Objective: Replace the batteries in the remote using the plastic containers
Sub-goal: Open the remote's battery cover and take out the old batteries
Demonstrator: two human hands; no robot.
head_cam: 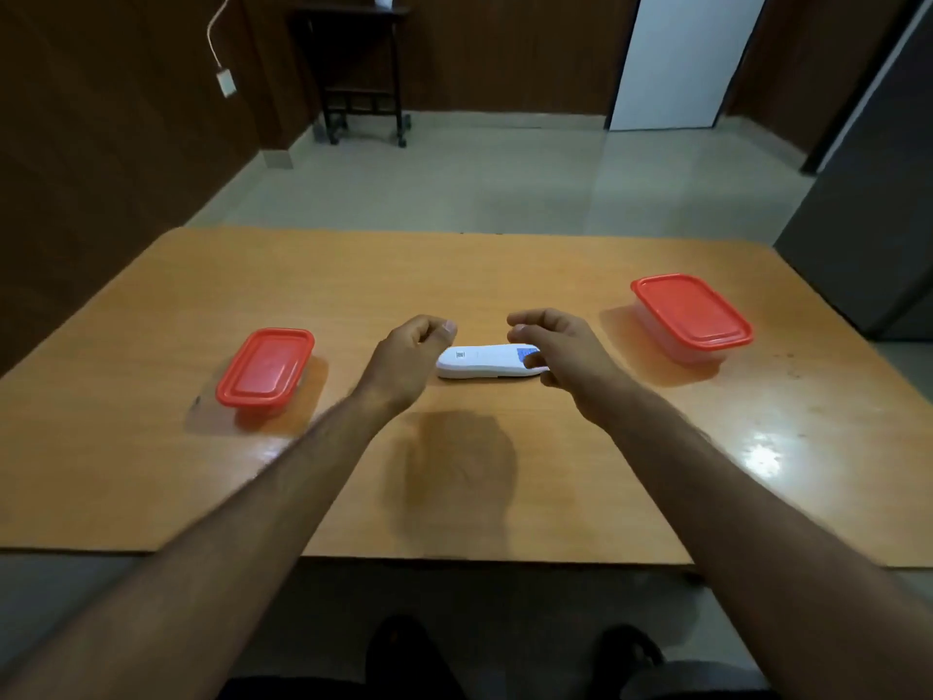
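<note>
remote [484, 362]: white plastic, long w/ rounded ends, lying flat crosswise at centre of the table, between both hands; small grey mark near its left end, blue patch near right end.
right hand [553, 346]: over the remote's right end, fingers curled in a loose claw, thumb and fingertips partly apart; lower fingers look to touch the remote's right end, but can't tell if it's actually gripped.
left hand [409, 358]: just beside the remote's left end, fingers curled in, thumb tip near forefinger; nothing seen inside it, contact w/ remote unclear.
left container [265, 372]: small rectangular tub w/ rounded corners, clear plastic body, red lid w/ raised rim snapped on; sits left of the left hand, apart from it. Contents not visible through lid.
right container [692, 315]: bigger tub, same clear body + red lid, closed; stands right of the right hand, further back on table. Contents can't be made out.
table [505, 497]: orange-brown wood-look top, smooth and glossy, rounded corners, glare at right; dark hand shadow in front of the remote.
forearms: bare, both reaching in from near edge.
</note>
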